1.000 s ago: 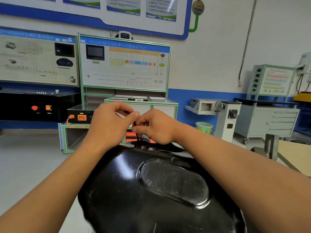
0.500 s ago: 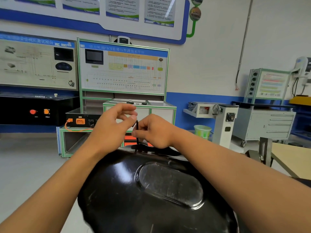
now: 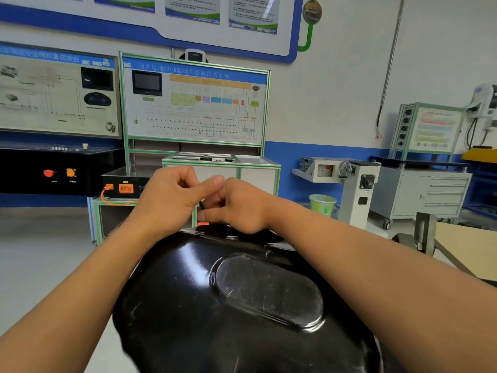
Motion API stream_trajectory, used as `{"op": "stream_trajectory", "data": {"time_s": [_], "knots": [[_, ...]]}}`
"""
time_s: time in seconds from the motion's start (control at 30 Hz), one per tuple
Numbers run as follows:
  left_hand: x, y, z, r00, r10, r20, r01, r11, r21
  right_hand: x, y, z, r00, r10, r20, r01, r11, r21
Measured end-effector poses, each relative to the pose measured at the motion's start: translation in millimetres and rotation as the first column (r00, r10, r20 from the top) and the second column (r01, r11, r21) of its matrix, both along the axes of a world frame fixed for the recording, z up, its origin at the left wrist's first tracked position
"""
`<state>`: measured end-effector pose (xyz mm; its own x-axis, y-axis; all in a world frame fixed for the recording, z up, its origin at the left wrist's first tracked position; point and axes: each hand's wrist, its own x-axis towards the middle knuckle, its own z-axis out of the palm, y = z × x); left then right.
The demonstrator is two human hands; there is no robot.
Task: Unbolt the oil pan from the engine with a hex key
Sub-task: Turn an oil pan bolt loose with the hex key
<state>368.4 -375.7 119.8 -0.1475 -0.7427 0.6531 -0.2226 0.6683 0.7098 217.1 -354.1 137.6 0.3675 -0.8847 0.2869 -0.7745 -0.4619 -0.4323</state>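
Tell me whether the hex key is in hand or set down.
In hand. A short dark bit of the hex key shows between the left hand and right hand, both pinching it above the oil pan.

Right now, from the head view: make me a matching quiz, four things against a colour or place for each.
Things:
1. oil pan
2. hex key
3. cup
4. socket

Colour or place:
A. orange, to the left of the left hand
B. glossy black, under both forearms
C. light green, to the right of the right hand
D. pinched where the two hands meet

Pairs: 1-B, 2-D, 3-C, 4-A
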Motion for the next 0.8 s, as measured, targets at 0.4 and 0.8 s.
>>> {"op": "stream_trajectory", "data": {"time_s": [0.4,0.8], "knots": [[6.1,0.0,-1.1,0.992,-0.060,-0.110,0.070,0.994,0.090,-3.7,4.4,0.2,0.998,-0.023,0.063,0.021,0.999,0.028],[6.2,3.7,-3.4,0.991,0.118,0.062,-0.113,0.991,-0.068,-8.5,4.2,2.0,0.987,-0.066,0.147,0.051,0.993,0.103]]}}
